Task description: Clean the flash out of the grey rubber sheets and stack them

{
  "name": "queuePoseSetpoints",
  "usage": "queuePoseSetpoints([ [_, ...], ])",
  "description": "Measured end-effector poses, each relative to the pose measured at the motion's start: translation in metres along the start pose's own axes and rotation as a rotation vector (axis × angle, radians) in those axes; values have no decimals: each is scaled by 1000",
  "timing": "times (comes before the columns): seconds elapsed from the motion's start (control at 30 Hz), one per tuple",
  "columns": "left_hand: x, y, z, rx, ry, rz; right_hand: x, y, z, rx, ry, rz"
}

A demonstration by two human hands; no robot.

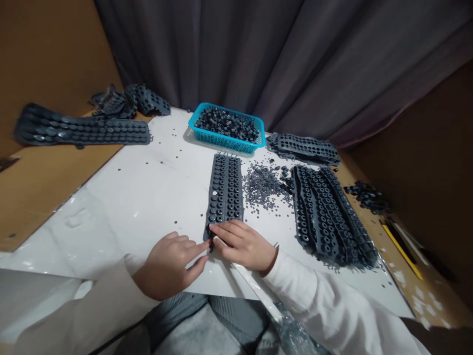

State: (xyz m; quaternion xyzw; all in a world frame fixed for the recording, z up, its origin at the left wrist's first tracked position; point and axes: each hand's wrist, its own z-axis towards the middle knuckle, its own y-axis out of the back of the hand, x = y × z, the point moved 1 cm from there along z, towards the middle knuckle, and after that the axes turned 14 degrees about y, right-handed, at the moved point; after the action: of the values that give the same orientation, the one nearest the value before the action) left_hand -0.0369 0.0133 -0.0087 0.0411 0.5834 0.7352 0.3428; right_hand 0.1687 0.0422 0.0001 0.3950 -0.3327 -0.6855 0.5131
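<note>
A dark grey rubber sheet (227, 190) with rows of round studs and rings lies lengthwise before me, with one white gap showing among its studs. At its near end my right hand (242, 246) is closed, thumb and fingers gripping the sheet's near left corner. My left hand (173, 261) reaches in from the left; its index fingertip touches that same corner, the thumb stands apart below, and the other fingers are curled. Small black bits show between the fingertips, partly hidden. Right of the sheet lies a pile of tiny dark discs (262, 185).
A turquoise basket (229, 144) of small black parts stands at the back. Stacked rubber sheets lie at right (325, 212), back right (303, 148) and left (92, 130). Black scraps (367, 197) and a yellow cutter-like tool (401, 249) sit on the brown right edge. A curtain (240, 54) hangs behind.
</note>
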Motion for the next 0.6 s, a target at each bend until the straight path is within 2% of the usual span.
queuePoseSetpoints([
  [0.27, 1, -1, -1, 19, 17, -18, -4, 6, -2, -47, -179, 238],
  [0.6, 0, 1, -1, 16, 14, -24, -1, 4, -6, 55, -25, 118],
])
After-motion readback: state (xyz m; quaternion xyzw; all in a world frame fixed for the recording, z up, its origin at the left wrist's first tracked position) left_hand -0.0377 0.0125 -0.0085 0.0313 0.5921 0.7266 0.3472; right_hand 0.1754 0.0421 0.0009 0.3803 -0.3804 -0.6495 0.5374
